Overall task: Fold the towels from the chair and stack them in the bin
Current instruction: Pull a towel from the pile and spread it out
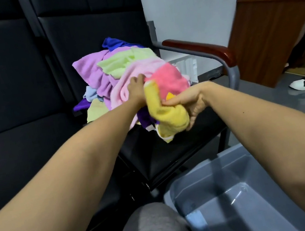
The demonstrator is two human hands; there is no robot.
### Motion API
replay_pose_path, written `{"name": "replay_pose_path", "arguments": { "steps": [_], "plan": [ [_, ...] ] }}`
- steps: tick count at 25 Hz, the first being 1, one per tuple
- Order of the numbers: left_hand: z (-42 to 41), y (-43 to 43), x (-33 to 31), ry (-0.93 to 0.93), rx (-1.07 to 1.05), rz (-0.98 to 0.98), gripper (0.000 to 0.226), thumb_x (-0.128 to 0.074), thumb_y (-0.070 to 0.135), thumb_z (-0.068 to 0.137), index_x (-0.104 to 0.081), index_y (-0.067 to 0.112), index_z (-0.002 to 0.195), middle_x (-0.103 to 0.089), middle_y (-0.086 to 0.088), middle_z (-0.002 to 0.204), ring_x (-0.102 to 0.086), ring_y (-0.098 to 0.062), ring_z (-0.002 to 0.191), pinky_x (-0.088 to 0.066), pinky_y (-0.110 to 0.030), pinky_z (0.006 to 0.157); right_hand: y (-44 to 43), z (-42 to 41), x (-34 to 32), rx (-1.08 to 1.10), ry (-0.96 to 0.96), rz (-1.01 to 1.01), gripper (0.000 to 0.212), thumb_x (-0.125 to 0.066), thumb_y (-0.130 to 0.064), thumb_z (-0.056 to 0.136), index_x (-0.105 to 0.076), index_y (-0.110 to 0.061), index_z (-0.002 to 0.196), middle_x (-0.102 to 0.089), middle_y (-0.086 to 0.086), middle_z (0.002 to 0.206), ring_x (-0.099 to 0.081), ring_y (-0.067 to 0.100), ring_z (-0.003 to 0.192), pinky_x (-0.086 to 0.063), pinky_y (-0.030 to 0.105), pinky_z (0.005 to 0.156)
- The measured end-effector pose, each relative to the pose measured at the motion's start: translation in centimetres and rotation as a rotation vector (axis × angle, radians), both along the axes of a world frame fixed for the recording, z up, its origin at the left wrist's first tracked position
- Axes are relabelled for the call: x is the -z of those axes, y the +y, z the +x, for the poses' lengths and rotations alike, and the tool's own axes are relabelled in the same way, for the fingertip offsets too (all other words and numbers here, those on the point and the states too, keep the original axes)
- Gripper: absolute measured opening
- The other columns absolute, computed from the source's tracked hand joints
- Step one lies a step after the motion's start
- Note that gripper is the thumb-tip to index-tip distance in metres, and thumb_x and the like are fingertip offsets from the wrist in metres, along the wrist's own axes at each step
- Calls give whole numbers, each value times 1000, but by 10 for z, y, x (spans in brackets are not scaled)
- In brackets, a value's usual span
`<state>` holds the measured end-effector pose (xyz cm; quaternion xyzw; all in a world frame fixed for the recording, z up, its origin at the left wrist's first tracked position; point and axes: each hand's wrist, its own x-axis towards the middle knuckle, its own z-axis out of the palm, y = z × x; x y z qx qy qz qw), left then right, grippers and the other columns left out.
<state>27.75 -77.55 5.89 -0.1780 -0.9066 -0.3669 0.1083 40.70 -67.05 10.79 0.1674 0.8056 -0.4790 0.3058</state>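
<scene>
One yellow towel (168, 116) clamped in right hand (188, 105); left hand (137, 92) on pile (119, 70), grip unclear. Pickup step; next: pull free & fold.

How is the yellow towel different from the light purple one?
The yellow towel is bunched in the right hand's grip; the light purple towel lies loose with no hand holding it. The yellow towel is at the front of the chair, the light purple towel farther back. Both are soft, unfolded towels.
</scene>
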Motion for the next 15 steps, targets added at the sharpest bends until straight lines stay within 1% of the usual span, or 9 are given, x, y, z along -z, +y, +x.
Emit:
{"name": "replay_pose_path", "arguments": {
  "steps": [2, 3, 5, 7, 8, 10, 12, 14, 15],
  "plan": [
    [11, -1, 9, -118, 226, -142, 65, -58, 40, 77, -46, 12, 134, -37, -16, 144, -36, -29, 133, -27, -29, 104, -10, -5, 13, 84, -90, 257, 81, -36, -70, 86, -40, -4, 134, -47, 19, 136, -45, 39, 126, -39, 53, 102],
    [13, -2, 14, -126, 322, -243, 84, -58, 50, 68, -36, 17, 143, -21, -16, 153, -22, -29, 141, -20, -32, 110, -12, -8, 19, 89, -53, 383, 82, -31, -66, 90, -29, -3, 143, -38, 19, 145, -37, 37, 133, -33, 48, 108],
    [15, -6, 27, -86, 356, -455, 101, -67, 48, 69, -8, 35, 151, 17, -13, 157, 9, -33, 145, -10, -54, 112, -15, -7, 27, 16, 57, 606, 64, -39, -43, 99, -23, -5, 148, -27, 14, 153, -28, 28, 139, -23, 35, 112],
    [22, -6, 38, -30, 311, -551, 105, -74, 41, 74, 0, 44, 148, 29, -12, 153, 18, -39, 142, -16, -66, 105, -14, -7, 35, 41, 178, 622, 54, -51, -26, 97, -34, -5, 143, -34, 12, 150, -33, 27, 137, -28, 31, 110],
    [23, -3, 42, 15, 271, -545, 101, -75, 39, 73, -7, 41, 149, 24, -16, 154, 13, -43, 142, -22, -65, 103, -15, -8, 41, 94, 221, 589, 52, -53, -22, 95, -38, -4, 141, -38, 12, 147, -36, 27, 134, -33, 30, 106],
    [18, 7, 42, 151, 261, -521, 77, -69, 29, 76, -29, 28, 143, -1, -26, 151, -11, -51, 136, -33, -57, 100, -16, -13, 59, 288, 330, 413, 47, -58, -18, 89, -49, -3, 133, -51, 11, 136, -49, 27, 125, -43, 28, 90],
    [10, 5, 32, 215, 295, -472, 59, -62, 19, 78, -40, 17, 133, -22, -29, 140, -33, -49, 121, -36, -47, 96, -16, -19, 69, 564, 428, 213, 51, -67, -30, 70, -64, -6, 115, -67, 9, 115, -63, 27, 106, -51, 31, 85],
    [0, -4, 19, 175, 206, -301, 52, -61, 15, 78, -42, 12, 126, -29, -26, 130, -43, -46, 110, -37, -43, 90, -9, -21, 76, 564, 451, 224, 66, -68, -51, 52, -69, -9, 104, -71, 6, 103, -67, 26, 95, -54, 36, 87],
    [-2, -7, 15, 155, 151, -190, 48, -61, 16, 79, -43, 10, 124, -31, -26, 127, -44, -45, 107, -38, -42, 88, -8, -20, 75, 494, 428, 321, 66, -70, -55, 54, -68, -9, 102, -69, 5, 103, -66, 26, 97, -52, 34, 88]
  ]
}}
